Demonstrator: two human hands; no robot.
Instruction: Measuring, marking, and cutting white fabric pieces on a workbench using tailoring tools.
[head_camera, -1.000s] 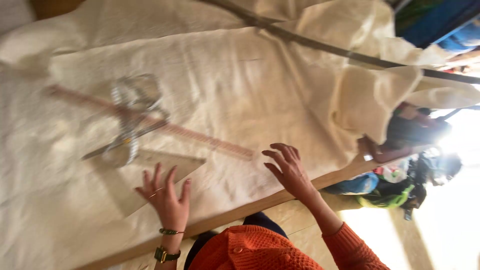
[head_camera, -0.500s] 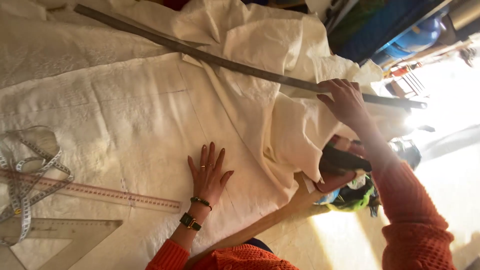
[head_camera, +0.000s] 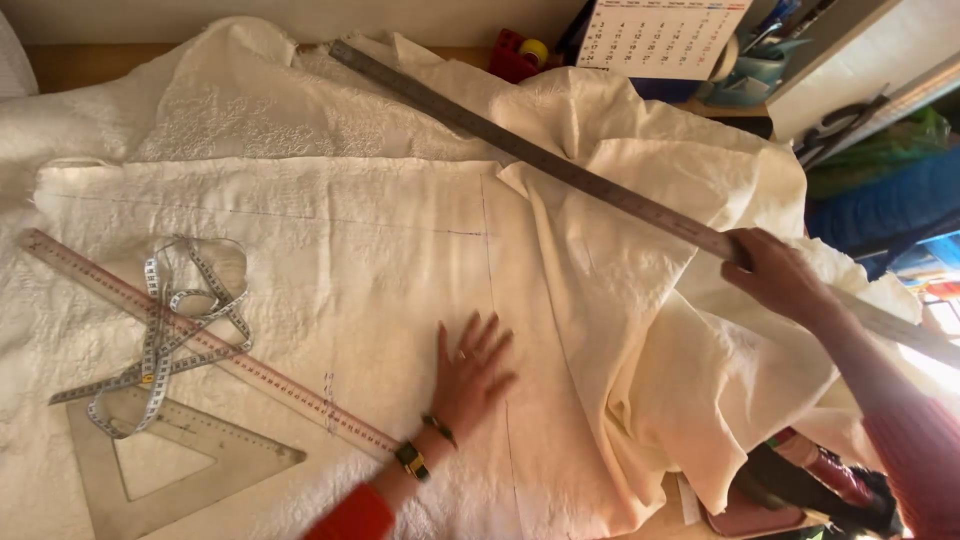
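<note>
Across the middle of the table we see the cream fabric (head_camera: 400, 260) spread flat, and we take it as our landmark. On its lower centre the left hand (head_camera: 470, 375) lies palm down, fingers spread apart and pressing the cloth, gripping nothing; a dark bracelet and a watch sit at its wrist, and an orange sleeve shows below. Faint pencil lines cross the fabric above and beside this hand.

Over the fabric's upper right part runs the long metal ruler (head_camera: 560, 165), slanting from the top edge of the cloth down toward the right. The right hand (head_camera: 775, 275) is closed around this ruler near its lower right stretch, fingers wrapped over the top; the ruler carries on past the hand toward the right border. Beneath it the fabric bunches into loose folds that hang over the table's near edge.

On the fabric's left side lies a clear straight ruler (head_camera: 215, 345) with red markings, set diagonally, its lower end near the left wrist. A measuring tape (head_camera: 170, 335) is looped loosely over that ruler. Below the tape, at the fabric's lower left, rests a clear triangle square (head_camera: 175, 465).

Beyond the fabric's far edge stand a calendar (head_camera: 655, 35) and a red object (head_camera: 515, 55).
</note>
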